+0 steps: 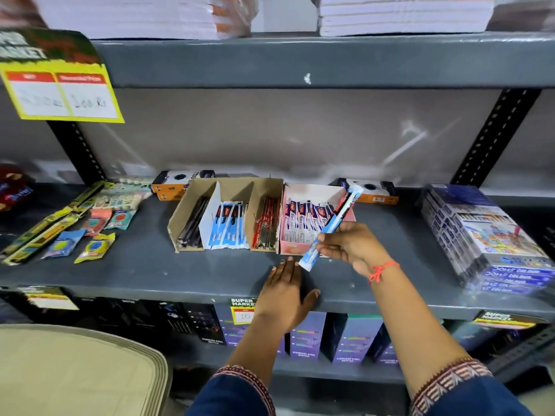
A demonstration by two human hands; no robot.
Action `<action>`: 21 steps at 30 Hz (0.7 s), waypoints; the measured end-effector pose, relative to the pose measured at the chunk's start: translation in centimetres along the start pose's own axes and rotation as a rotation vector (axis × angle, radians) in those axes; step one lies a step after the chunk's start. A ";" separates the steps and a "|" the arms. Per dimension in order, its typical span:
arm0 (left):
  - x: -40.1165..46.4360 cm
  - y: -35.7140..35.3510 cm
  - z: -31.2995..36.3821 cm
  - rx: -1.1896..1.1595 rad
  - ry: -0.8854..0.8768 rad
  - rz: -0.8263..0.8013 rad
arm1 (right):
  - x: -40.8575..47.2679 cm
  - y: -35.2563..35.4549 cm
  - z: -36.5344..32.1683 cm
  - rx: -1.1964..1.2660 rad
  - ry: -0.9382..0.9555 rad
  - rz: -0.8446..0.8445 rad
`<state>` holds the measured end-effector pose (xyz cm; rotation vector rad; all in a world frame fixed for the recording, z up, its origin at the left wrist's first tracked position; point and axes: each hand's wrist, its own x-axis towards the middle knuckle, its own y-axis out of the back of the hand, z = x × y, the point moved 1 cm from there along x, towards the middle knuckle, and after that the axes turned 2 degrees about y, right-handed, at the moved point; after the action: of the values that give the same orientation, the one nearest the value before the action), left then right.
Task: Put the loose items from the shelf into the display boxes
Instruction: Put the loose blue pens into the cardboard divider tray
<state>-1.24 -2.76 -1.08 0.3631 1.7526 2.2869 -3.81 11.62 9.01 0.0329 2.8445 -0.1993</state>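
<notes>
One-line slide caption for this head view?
Right hand holds a blue-and-white pen packet over the pink display box; left hand rests flat on the grey shelf.

**Pretty clearly a shop, stationery aisle of a supermarket**

The grey metal rack shelf (210,274) with black slotted uprights (492,136) is standard retail racking. A yellow price card (64,94) hangs off the upper shelf, headed "SUPER MARKET", with a handwritten price on it. Smaller yellow shelf-edge tags (244,312) carry the same words. Stock is everywhere: open cardboard display boxes (228,214) of packaged pens, a shrink-wrapped stack of colour-pencil packs (486,235), white notebook piles (402,13) up top, and purple boxed steel bottles (306,337) below.
</notes>
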 end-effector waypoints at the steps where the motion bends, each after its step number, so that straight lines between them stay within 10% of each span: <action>1: -0.2 0.1 -0.5 0.003 -0.002 0.017 | 0.0 -0.6 -0.1 -0.008 -0.009 -0.023; 21: -2.9 4.4 -13.3 0.094 0.384 -0.003 | 5.5 -13.4 -2.1 -0.570 0.127 -0.086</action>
<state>-3.13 -16.94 -0.32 -0.0707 2.0360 2.3987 -10.28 -1.29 11.23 -0.2006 2.9171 0.6172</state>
